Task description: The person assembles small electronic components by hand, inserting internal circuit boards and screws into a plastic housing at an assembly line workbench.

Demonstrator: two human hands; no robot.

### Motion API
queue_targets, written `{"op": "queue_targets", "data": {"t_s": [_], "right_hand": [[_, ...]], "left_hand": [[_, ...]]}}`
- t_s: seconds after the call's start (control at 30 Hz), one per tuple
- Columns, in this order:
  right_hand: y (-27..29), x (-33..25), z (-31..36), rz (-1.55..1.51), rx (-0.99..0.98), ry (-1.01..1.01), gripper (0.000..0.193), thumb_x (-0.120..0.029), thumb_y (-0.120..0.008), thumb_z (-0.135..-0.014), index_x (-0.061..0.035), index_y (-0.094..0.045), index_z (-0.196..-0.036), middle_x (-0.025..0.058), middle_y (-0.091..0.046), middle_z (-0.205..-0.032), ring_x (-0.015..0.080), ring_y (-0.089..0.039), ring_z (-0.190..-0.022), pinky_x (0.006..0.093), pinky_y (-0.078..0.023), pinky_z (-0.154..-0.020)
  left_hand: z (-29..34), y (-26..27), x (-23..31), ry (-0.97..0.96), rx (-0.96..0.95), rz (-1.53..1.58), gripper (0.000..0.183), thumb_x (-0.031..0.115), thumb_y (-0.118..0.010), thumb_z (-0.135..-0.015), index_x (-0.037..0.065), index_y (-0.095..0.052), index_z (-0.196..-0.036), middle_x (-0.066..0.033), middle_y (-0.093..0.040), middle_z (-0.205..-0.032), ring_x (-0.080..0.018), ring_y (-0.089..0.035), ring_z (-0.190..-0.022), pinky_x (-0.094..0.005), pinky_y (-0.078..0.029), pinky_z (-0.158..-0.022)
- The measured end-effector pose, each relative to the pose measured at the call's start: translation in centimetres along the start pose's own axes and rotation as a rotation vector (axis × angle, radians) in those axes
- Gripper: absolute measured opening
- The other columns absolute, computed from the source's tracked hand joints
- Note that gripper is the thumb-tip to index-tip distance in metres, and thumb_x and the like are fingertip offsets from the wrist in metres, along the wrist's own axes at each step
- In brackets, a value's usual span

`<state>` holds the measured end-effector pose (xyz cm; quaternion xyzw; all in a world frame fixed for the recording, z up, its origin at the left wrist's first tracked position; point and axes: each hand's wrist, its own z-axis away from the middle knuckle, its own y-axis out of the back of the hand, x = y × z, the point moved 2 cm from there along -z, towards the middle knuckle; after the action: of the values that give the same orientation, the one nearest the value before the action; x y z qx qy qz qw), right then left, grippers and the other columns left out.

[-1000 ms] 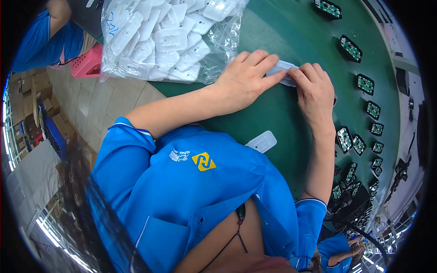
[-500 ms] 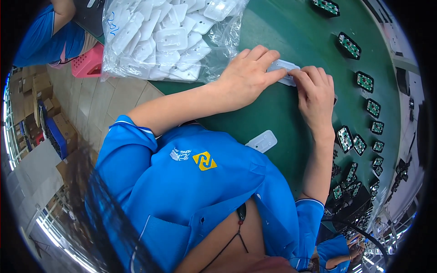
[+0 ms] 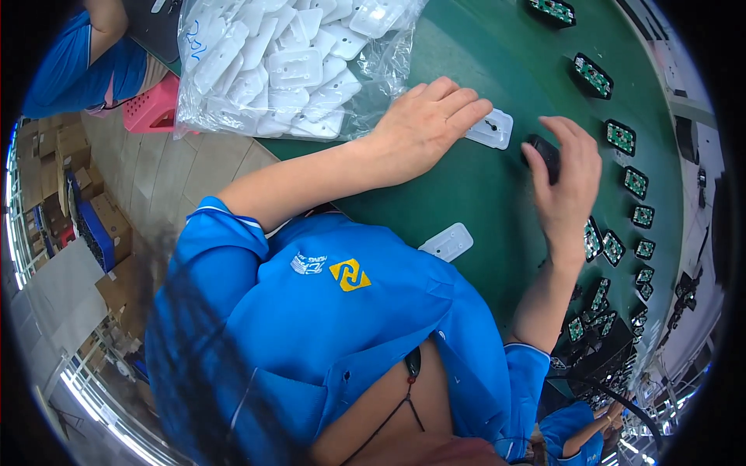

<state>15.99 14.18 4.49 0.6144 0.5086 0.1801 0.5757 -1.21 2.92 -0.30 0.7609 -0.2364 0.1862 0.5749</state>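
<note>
right hand's shift: since the earlier frame the right hand (image 3: 575, 167) has come off the white plate (image 3: 499, 138) and swung right, to a black casing (image 3: 550, 155); the left hand (image 3: 427, 128) stays almost where it was.
cardboard boxes (image 3: 74, 147): stacked at the far left, beside a pale tiled floor (image 3: 148, 163).
co-worker's blue sleeve (image 3: 61, 81): at the upper left, with a bent arm; just beside it is a pink perforated plastic thing (image 3: 148, 109).
clear bag (image 3: 392, 70): heaped with white parts (image 3: 295, 68), blue handwriting on its left side; it rests on the green table (image 3: 458, 186).
blue shirt (image 3: 342, 326): the wearer's own, across the lower middle.
left hand's pose: palm down, fingers narrow together and bent, fingertips at the white plate's left end; cannot tell if they pinch it.
spare plate (image 3: 449, 242): pale, lying near the shirt, well apart from both hands.
white plate's place: on the table between the hands, with small dark marks on it, too small to tell.
right hand's pose: thumb and fingers curve around the black casing; cannot tell if they close on it.
circuit units (image 3: 622, 137): black shells with green boards, strung along the table's right side.
</note>
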Motion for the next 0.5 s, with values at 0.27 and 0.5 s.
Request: {"op": "queue_targets", "data": {"t_s": [0.27, 0.5], "right_hand": [[0.7, 0.8, 2.8, -0.076, -0.117, -0.262, 0.041, -0.009, -0.071, -0.077, -0.0037, -0.058, -0.115, 0.0136, -0.061, -0.111, 0.0320, -0.058, -0.101, 0.0394, -0.047, -0.087], [-2.1, -2.3, -0.4, -0.179, -0.072, -0.046, 0.037, -0.011, -0.071, -0.075, -0.0044, -0.062, -0.110, 0.0101, -0.064, -0.104, 0.0292, -0.060, -0.095, 0.0383, -0.049, -0.081]], "left_hand": [[-0.6, 0.6, -1.1, -0.036, 0.014, 0.211, 0.048, -0.003, -0.064, -0.076, 0.008, -0.053, -0.123, -0.0102, -0.059, -0.114, -0.0295, -0.054, -0.105, -0.0385, -0.048, -0.088], [0.5, 2.0, -1.7, 0.032, 0.072, 0.374, 0.046, -0.007, -0.057, -0.081, 0.007, -0.056, -0.125, -0.0109, -0.059, -0.122, -0.0310, -0.055, -0.114, -0.0390, -0.046, -0.095]]}}
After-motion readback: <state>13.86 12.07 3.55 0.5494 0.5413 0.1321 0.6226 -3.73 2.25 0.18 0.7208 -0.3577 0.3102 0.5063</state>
